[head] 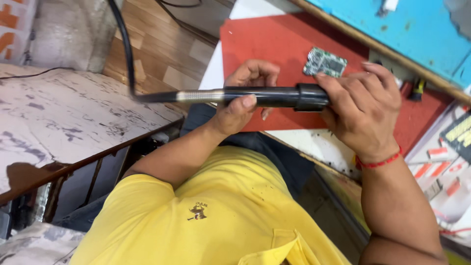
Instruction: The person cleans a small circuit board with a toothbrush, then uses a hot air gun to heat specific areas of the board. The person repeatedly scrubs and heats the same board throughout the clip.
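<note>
Both of my hands hold a black tube-shaped tool handle (pixel 274 96) level above my lap. My left hand (pixel 243 98) wraps its middle, thumb on the near side. My right hand (pixel 363 105), with a red thread at the wrist, grips the thicker collar end (pixel 310 96). A metal spring sleeve (pixel 196 95) and a black cable (pixel 125 49) run from the handle's other end to the left and then up out of view. Just beyond the hands, a small green circuit board (pixel 324 61) lies on a red mat (pixel 274 39).
The red mat covers a white bench top (pixel 314 145) in front of me. A blue panel (pixel 417 29) lies beyond it, with small tools (pixel 417 88) at its edge. A worn marbled table (pixel 64 113) stands to the left, and red-and-white items (pixel 441 172) lie at the right.
</note>
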